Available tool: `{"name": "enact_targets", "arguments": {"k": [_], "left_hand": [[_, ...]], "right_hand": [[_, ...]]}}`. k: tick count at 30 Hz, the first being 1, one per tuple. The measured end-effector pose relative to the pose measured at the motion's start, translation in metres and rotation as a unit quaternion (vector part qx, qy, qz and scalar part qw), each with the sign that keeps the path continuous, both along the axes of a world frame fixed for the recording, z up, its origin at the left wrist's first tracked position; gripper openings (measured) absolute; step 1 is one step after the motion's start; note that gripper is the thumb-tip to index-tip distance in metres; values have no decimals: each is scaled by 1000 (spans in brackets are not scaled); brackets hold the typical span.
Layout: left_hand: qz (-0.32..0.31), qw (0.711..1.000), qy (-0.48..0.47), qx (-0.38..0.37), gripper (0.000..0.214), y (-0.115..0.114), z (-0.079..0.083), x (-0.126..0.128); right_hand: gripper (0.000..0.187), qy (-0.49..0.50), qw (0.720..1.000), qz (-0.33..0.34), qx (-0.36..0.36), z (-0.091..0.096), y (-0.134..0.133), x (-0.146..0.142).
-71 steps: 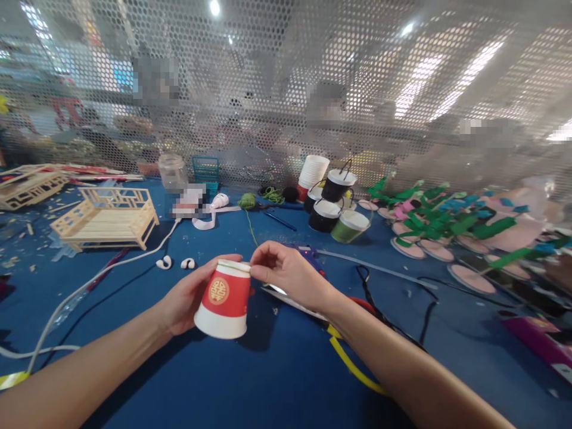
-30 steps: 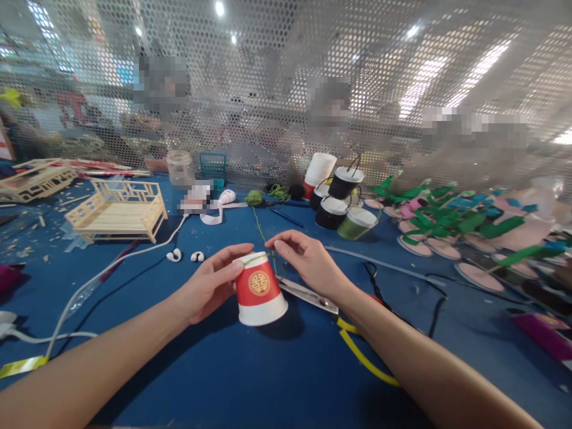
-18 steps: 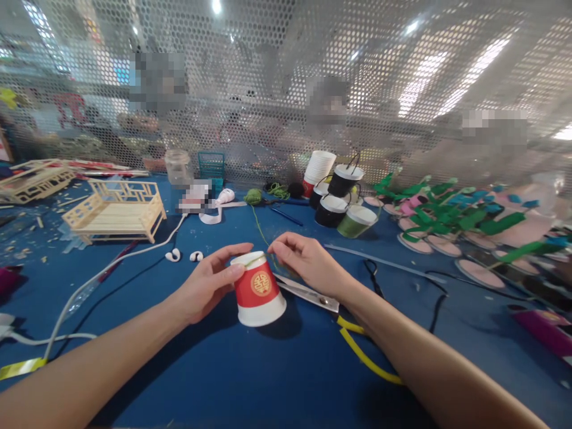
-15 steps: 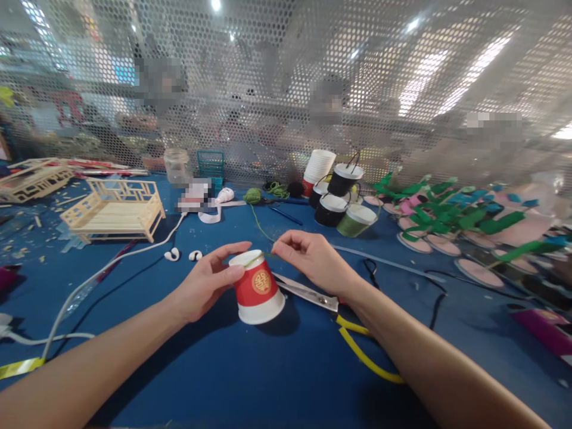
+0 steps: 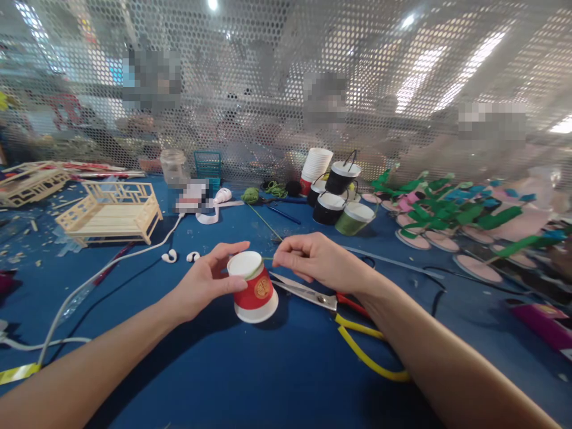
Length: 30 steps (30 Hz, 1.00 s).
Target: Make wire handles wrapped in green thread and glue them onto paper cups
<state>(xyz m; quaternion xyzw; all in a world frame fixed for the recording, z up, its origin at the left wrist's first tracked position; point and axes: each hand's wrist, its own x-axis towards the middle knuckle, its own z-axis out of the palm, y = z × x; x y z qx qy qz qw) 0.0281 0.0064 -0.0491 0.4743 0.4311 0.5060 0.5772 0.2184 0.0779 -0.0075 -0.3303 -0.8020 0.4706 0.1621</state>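
My left hand (image 5: 214, 277) grips a red and white paper cup (image 5: 254, 298), upside down with its base up and tilted a little. Green yarn (image 5: 264, 221) is laid along the cup's upper edge and runs to my right hand (image 5: 304, 259), whose fingers pinch it just right of the cup. From there the strand leads back to a small green yarn ball (image 5: 250, 195). Scissors (image 5: 308, 293) with red and yellow handles lie on the table beneath my right hand and wrist, blades pointing at the cup.
Behind stand a stack of paper cups (image 5: 316, 167) and several yarn-wrapped cups (image 5: 330, 207). Green paper plants (image 5: 429, 214) on pink discs fill the right. At left are a small wooden bed model (image 5: 114, 214), earphones (image 5: 170, 256) and a white cable (image 5: 98, 280). A perforated metal screen (image 5: 268, 77) rises behind.
The cup has tipped so that more of its white base shows. My right hand has drawn the yarn slightly, and the strand from the ball is now straighter.
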Motion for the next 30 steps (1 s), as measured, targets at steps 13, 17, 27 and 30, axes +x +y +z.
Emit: {"name": "enact_targets", "arguments": {"k": [13, 17, 27, 30], "left_hand": [[10, 983, 166, 74, 47, 2, -1, -3], [63, 970, 221, 72, 53, 0, 0, 2], [64, 976, 201, 59, 53, -2, -2, 5], [47, 986, 151, 46, 54, 1, -4, 4]], "right_hand": [[15, 38, 999, -29, 21, 9, -7, 1], [15, 30, 999, -22, 3, 12, -9, 2], [10, 21, 999, -31, -20, 7, -6, 0], [12, 29, 999, -37, 7, 6, -5, -1]]}}
